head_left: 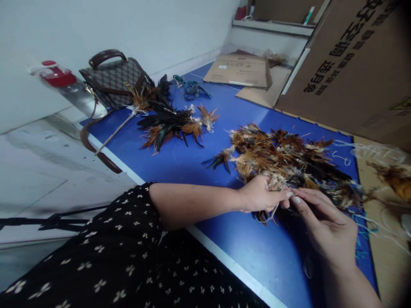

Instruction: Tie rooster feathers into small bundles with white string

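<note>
A large heap of brown, orange and black feathers (285,160) lies on the blue table (244,239). My left hand (260,194) is closed on a small bunch of feathers and pale string at the heap's near edge. My right hand (324,222) meets it from the right, with its fingertips pinching the same bunch. A smaller pile of dark and orange feathers (170,124) lies farther left on the table, apart from both hands.
A patterned handbag (112,81) with a brown strap and a clear bottle with a red cap (69,87) stand at the table's far left. Teal cord (191,87) lies behind the small pile. Flat cardboard (239,70) and a big printed carton (353,64) sit at the back right.
</note>
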Motion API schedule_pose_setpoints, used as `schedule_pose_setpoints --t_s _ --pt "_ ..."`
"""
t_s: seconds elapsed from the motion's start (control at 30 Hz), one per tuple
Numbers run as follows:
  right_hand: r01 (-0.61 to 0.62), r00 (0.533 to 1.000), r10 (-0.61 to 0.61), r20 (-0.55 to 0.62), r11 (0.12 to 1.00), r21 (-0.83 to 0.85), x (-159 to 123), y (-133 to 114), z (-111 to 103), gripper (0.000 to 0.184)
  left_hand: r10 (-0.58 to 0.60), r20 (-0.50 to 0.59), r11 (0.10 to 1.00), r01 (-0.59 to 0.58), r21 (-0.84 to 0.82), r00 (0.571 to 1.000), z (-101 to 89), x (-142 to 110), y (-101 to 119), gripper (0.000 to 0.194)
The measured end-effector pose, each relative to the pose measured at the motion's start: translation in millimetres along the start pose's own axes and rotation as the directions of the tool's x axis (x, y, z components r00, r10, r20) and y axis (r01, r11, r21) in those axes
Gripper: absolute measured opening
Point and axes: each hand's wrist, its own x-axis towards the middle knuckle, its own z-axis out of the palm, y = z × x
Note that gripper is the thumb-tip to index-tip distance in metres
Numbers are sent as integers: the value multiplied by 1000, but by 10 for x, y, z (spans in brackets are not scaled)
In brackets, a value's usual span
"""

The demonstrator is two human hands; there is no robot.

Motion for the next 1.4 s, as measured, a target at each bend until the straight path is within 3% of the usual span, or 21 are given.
schedule_pose_setpoints --t_s 0.13,0.27,0.37,0.47,0.63,0.9,1.03,1.13,1.23,1.4 --pt "-36 999 36 17 999 -1 -4 23 -64 20 5 29 1000 -4 -19 1000 -21 5 13 57" --pt "-104 981 102 164 995 8 18 68 -195 43 -62 111 998 65 -23 992 -35 3 76 55" --pt "-108 962 93 258 993 43 56 65 -283 41 -137 160 990 141 -16 978 -44 -2 101 50" --pt "-108 957 90 275 993 54 98 23 -316 40 -186 165 982 189 -1 969 -44 -12 102 45" --pt "-121 962 110 250 992 31 120 -22 -283 39 -219 126 976 219 12 968 -8 -34 121 46" --pt "-177 983 173 59 983 59 69 34 -177 33 -187 37 979 190 -73 982 54 -27 220 54" --pt "-189 981 186 51 979 78 40 9 -147 28 -145 -12 989 145 4 989 21 -17 196 56" --pt "-209 977 212 -25 973 102 12 -11 -175 26 -97 -29 995 98 10 995 -3 -3 167 53" --pt "-129 988 131 -80 991 26 11 -14 -233 29 -81 -27 997 80 -20 996 -3 -5 182 51" --pt "124 989 -113 95 984 -125 74 -15 -264 24 -97 -29 995 98 27 995 15 -62 272 53"
